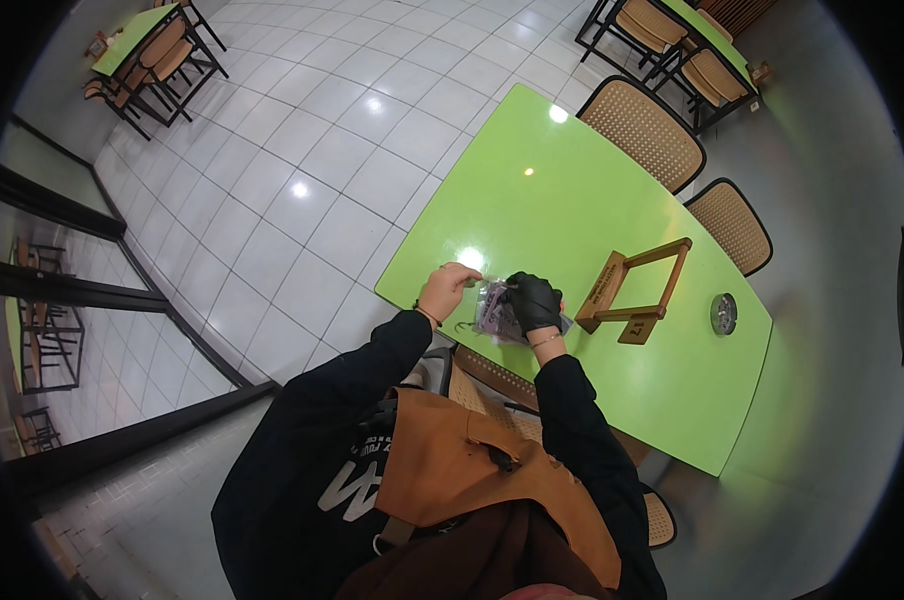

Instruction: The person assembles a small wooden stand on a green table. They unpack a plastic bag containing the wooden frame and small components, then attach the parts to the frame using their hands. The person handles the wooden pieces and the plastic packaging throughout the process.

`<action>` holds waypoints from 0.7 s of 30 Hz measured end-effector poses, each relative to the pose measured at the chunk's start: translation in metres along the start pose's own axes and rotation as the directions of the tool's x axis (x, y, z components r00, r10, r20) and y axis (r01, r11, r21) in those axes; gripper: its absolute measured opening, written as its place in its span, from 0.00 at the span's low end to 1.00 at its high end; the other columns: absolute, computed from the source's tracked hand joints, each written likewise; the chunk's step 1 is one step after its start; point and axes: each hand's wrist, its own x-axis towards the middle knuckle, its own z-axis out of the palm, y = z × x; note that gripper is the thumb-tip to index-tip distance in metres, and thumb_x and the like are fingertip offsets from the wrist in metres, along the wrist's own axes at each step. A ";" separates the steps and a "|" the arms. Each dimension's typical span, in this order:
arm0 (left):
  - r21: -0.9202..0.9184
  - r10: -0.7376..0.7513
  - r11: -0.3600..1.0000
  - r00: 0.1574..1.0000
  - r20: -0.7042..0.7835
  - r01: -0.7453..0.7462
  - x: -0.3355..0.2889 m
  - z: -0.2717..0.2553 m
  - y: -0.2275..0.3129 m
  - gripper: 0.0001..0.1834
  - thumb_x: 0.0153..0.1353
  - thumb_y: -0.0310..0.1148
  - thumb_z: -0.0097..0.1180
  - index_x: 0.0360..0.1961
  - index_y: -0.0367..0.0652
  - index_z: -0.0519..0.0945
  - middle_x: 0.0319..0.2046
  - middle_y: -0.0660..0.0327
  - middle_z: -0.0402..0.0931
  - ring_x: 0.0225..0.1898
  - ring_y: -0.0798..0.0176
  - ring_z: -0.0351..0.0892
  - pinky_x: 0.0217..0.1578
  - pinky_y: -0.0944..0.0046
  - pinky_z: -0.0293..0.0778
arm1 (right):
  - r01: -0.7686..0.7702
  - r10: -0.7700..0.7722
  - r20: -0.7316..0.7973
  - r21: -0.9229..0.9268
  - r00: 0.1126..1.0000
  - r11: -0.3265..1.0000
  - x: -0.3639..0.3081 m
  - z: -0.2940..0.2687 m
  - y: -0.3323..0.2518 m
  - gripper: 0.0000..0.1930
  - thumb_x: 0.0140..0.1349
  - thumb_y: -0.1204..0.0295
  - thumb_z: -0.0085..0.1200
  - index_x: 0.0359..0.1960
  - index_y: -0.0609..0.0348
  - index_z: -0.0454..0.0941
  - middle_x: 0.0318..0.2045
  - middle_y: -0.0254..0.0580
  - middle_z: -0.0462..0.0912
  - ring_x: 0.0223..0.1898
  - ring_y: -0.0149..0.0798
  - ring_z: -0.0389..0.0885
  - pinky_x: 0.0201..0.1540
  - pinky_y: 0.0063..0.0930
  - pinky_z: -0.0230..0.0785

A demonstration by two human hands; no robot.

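Note:
A see-through plastic bag (pixel 498 314) with greyish-purple contents lies at the near left edge of the green table (pixel 492 190). My left hand (pixel 446 292), bare and with a dark band at the wrist, pinches the bag's upper left edge between thumb and fingers. On its right side, my right hand (pixel 535 303) wears a black glove, and its curled fingers grip the top of the bag. The glove hides part of the bag, and I cannot make out what is inside. Something small and reddish shows just beside the glove.
Right of my hands stands a wooden frame-shaped holder (pixel 627 290) with a small tag. A round glass ashtray (pixel 724 313) sits near the table's right edge. Cane-backed chairs (pixel 644 132) line the far side, and another chair (pixel 492 395) is tucked in close before me.

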 end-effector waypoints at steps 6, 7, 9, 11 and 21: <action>-0.023 -0.074 0.997 0.997 0.020 0.075 -0.001 -0.001 -0.001 0.12 0.50 0.17 0.47 0.33 0.39 0.80 0.30 0.54 0.78 0.34 0.56 0.78 0.36 0.64 0.73 | -0.015 0.027 -0.165 0.071 0.986 0.997 0.004 0.020 0.012 0.15 0.43 0.66 0.59 0.35 0.49 0.80 0.35 0.43 0.80 0.39 0.47 0.79 0.43 0.37 0.68; -0.044 -0.101 0.994 0.995 0.019 0.102 -0.001 -0.001 -0.001 0.12 0.51 0.17 0.47 0.33 0.39 0.80 0.30 0.54 0.78 0.34 0.57 0.78 0.36 0.64 0.74 | -0.022 0.040 -0.132 0.136 0.990 0.990 0.004 0.022 0.018 0.15 0.42 0.67 0.60 0.35 0.51 0.80 0.35 0.43 0.80 0.39 0.47 0.79 0.43 0.37 0.69; -0.062 -0.103 0.993 0.995 0.005 0.103 -0.002 0.000 -0.005 0.13 0.51 0.16 0.46 0.32 0.39 0.80 0.30 0.52 0.78 0.32 0.56 0.78 0.35 0.64 0.74 | -0.039 0.057 -0.061 0.262 0.997 0.964 0.001 0.009 0.020 0.16 0.40 0.68 0.61 0.35 0.53 0.80 0.36 0.45 0.79 0.39 0.48 0.78 0.43 0.37 0.69; -0.072 -0.108 0.992 0.994 -0.002 0.108 -0.003 0.001 -0.005 0.13 0.51 0.16 0.45 0.32 0.39 0.81 0.30 0.52 0.78 0.32 0.56 0.79 0.35 0.63 0.75 | -0.026 0.028 -0.007 0.229 1.000 0.973 0.002 0.007 0.027 0.16 0.41 0.68 0.60 0.36 0.53 0.79 0.36 0.44 0.79 0.39 0.48 0.78 0.43 0.36 0.69; 0.012 -0.072 0.997 0.997 -0.016 0.072 0.001 0.000 -0.001 0.13 0.51 0.18 0.45 0.32 0.40 0.81 0.28 0.52 0.78 0.31 0.54 0.78 0.35 0.61 0.73 | 0.007 -0.017 -0.106 -0.089 0.994 0.996 -0.015 -0.011 0.000 0.18 0.39 0.61 0.62 0.36 0.48 0.80 0.37 0.39 0.76 0.45 0.43 0.72 0.46 0.43 0.64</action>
